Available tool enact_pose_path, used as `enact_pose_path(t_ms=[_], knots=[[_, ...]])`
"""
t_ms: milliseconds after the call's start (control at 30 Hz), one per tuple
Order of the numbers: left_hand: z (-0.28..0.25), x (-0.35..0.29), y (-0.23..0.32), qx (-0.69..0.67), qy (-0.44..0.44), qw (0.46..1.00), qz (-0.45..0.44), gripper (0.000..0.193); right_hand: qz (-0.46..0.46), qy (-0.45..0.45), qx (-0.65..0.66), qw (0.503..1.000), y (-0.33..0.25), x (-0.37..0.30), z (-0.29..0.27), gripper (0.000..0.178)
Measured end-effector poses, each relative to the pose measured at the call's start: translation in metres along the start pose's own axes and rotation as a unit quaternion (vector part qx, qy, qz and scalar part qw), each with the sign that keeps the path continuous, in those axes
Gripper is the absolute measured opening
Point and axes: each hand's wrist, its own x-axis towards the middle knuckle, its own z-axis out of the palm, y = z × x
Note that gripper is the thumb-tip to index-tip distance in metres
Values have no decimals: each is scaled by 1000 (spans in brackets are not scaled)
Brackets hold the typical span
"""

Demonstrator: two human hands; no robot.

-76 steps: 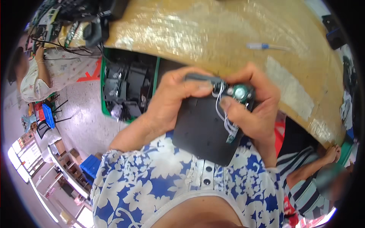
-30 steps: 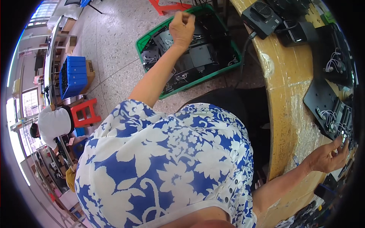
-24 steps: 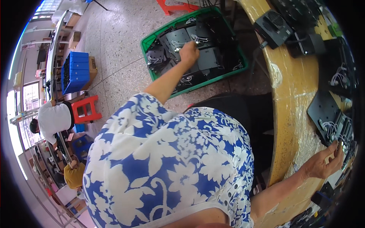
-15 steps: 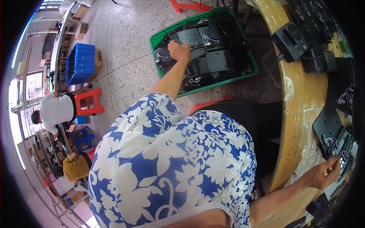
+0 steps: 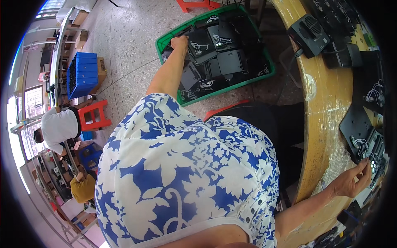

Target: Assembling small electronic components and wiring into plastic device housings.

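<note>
My left hand [image 5: 180, 42] reaches into the far left side of a green crate [image 5: 225, 91]. Its fingers are closed on the edge of a black plastic panel [image 5: 199, 40] with a bunch of white wires on it. More black panels and casings [image 5: 230, 62], several with white wires, lie piled in the crate. On the bench at the right, my right hand [image 5: 351, 180] is bent beside a black casing [image 5: 356, 126] with white wires. Thumb and finger come together at small bright parts [image 5: 373, 166]; what they hold is too small to make out.
The wooden bench [image 5: 326, 107] is partly wrapped in clear film and carries a black device with a round grille [image 5: 309, 36]. A blue crate [image 5: 86, 74] and a red stool [image 5: 94, 115] stand at the left. Two people [image 5: 62, 128] sit there by shelving.
My left hand has moved left, and the wired panel under it has shifted and now looks darker, uncovering a grey panel below. My right hand stays at the casing.
</note>
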Motion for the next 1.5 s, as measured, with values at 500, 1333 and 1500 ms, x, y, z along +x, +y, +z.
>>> enact_pose_path(t_ms=[500, 1333, 1500], knots=[[-141, -126, 122, -507, -436, 744, -22, 5, 58, 39, 58, 996, -14, 6, -15, 16], [-143, -499, 214, -178, -935, 307, -10, 54, 468, -103, 577, 662, -66, -90, -134, 57], [-157, -521, 214, -62, -966, 217, 127, 66, 329, -321, 537, 707, -60, -83, -135, 56]])
